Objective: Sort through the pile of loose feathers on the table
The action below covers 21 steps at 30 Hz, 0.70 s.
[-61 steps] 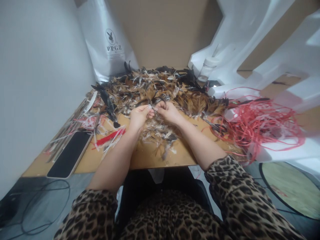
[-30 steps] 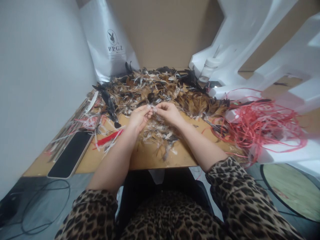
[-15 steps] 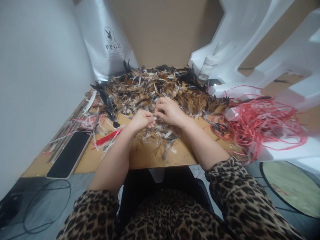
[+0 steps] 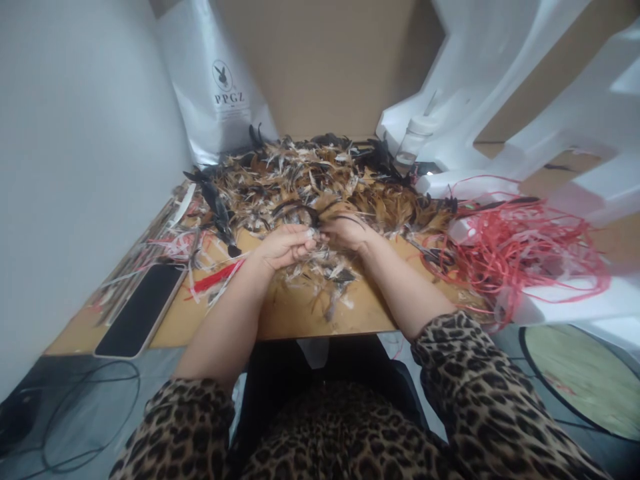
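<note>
Just in front of a large pile of brown, black and white feathers (image 4: 305,167), my two hands meet at the fingertips. My left hand (image 4: 283,247) is closed in a pinch on the whitish, fluffy base of a feather. Pressed close beside it, my right hand (image 4: 353,233) is closed too, and brown and dark feathers (image 4: 335,210) fan out over its fingers. The fingers partly hide where the feathers are gripped. Below the hands, loose downy scraps (image 4: 327,273) lie on the wooden table (image 4: 295,317).
To the left lie a phone (image 4: 140,310), thin sticks (image 4: 135,250) and a red strip (image 4: 215,277). A tangle of pink-red ribbon (image 4: 530,250) covers the right side, near scissors (image 4: 435,253). Behind stand a white bag (image 4: 220,133), a cardboard panel (image 4: 335,67) and a clear bottle (image 4: 415,137).
The brown and dark feathers now show above my right hand, which has turned and dropped slightly. My left hand stays in nearly the same place, its fingers more curled.
</note>
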Tool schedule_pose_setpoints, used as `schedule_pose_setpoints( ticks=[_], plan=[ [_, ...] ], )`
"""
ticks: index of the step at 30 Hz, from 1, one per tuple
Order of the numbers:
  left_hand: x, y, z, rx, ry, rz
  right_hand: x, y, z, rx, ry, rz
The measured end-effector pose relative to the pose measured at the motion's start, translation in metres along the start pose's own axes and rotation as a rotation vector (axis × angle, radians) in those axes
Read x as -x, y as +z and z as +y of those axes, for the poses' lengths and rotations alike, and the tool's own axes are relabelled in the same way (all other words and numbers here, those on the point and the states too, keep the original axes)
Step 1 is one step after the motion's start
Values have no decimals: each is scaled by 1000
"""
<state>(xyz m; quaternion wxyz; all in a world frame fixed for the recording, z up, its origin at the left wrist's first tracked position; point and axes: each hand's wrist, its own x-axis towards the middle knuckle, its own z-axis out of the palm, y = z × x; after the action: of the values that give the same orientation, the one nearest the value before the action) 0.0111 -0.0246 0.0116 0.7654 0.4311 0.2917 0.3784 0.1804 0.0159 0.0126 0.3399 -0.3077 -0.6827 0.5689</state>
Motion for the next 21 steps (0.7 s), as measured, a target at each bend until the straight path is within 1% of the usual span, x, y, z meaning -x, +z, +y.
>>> schedule_pose_setpoints(
  ticks=[2, 3, 5, 8, 10, 12, 15, 17, 19, 21],
  plan=[
    [0, 0, 1, 96, 7, -25, -1, 5, -1, -134, 13, -53],
    [-1, 0, 1, 139, 10, -29, -1, 6, -2, -203, 6, -60],
    [-1, 0, 2, 209, 11, -6, -2, 8, -5, -288, -40, -24],
    [-1, 2, 3, 257, -14, 32, -2, 8, -9, -317, -90, 8],
    [-1, 3, 3, 253, -33, 37, -1, 7, -12, -334, -70, -5],
    [0, 5, 3, 235, -44, 37, 1, 6, -14, -372, -22, -64],
    [0, 8, 2, 229, -65, 40, 5, 3, -17, -430, 44, -190],
    [0, 9, 2, 239, -94, 39, 6, 2, -18, -437, 69, -234],
    [0, 9, 2, 251, -119, 27, 7, 3, -19, -414, 73, -224],
    [0, 10, 2, 269, -121, 13, 7, 4, -20, -362, 55, -171]
  ],
)
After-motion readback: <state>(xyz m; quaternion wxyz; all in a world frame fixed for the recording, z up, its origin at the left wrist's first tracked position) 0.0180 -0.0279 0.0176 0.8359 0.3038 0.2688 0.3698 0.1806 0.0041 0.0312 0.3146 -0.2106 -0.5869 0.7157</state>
